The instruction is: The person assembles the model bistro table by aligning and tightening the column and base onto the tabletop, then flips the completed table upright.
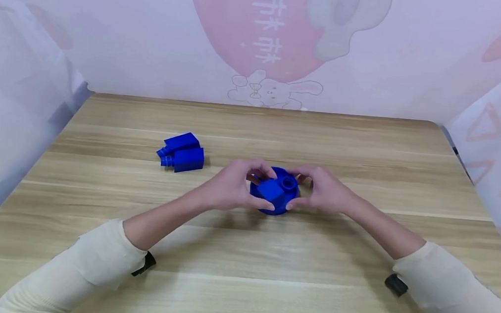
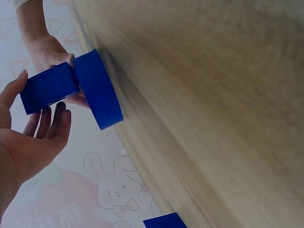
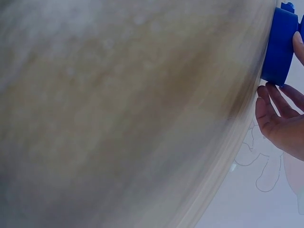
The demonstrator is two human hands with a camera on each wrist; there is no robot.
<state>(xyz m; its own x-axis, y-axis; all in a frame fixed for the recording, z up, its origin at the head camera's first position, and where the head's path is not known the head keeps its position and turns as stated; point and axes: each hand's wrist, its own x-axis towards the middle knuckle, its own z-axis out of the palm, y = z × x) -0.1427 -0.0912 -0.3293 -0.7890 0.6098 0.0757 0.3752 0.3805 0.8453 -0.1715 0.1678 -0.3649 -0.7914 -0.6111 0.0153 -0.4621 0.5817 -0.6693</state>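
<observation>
Left hand (image 1: 232,184) holds a blue block (image 1: 271,190), its lower end mostly hidden.

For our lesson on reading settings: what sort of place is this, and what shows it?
Probably an indoor tabletop workspace, perhaps a screened-off booth: a wood-grain table, pale printed sheeting on three sides, and loose blue blocks and a round blue base.

Surface (image 1: 241,265): wood-grain, pale streaks, rounded far corners. On it, left of centre: blue block (image 1: 189,159), threaded neck (image 1: 167,161), lying flat; second blue block (image 1: 182,142), alongside. Near middle: round blue base (image 2: 98,90).
</observation>
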